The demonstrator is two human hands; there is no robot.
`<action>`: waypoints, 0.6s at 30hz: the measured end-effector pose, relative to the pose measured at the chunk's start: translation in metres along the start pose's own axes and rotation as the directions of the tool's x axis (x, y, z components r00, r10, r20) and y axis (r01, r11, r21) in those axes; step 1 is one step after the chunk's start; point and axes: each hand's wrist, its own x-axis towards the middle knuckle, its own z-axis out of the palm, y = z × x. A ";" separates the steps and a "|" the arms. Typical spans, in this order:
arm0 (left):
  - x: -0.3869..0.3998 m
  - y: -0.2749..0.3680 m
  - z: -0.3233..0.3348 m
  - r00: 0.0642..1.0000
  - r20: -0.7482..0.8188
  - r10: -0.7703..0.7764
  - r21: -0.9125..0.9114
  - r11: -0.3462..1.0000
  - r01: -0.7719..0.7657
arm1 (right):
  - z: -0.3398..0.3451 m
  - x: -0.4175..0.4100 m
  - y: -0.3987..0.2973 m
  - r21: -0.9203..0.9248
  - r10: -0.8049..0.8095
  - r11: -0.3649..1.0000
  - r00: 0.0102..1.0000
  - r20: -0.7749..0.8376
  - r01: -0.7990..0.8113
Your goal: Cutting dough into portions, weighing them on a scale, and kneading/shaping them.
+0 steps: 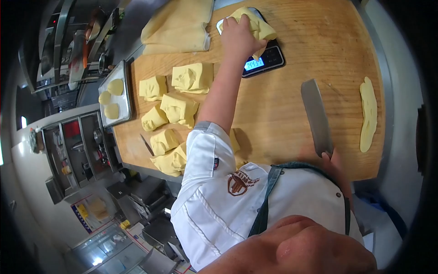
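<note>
My left hand (239, 37) reaches out over a black digital kitchen scale (273, 56) and grips a thick piece of pale yellow dough (263, 27) resting on its plate. The scale's display is lit. In my right hand (331, 161), near my body at the table's front, is a broad-bladed knife (314, 113), its blade pointing away across the wooden worktop (273, 113). Left of my outstretched arm sit several cut chunks of the same dough (179, 108). My sleeve partly hides some of them.
A flattened dough strip (368, 116) lies at the worktop's right. Folded cloth (178, 27) lies at the far left. A metal tray (125, 99) holding several dough rounds (115, 87) stands past the left edge. A small blade (147, 144) lies near the chunks. Shelving (80, 147) stands beyond.
</note>
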 end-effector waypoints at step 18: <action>-0.011 -0.102 -0.035 0.963 0.095 -0.254 -0.971 -0.235 0.034 | 0.002 -0.003 0.000 -0.111 -0.079 0.991 0.995 -0.062 0.072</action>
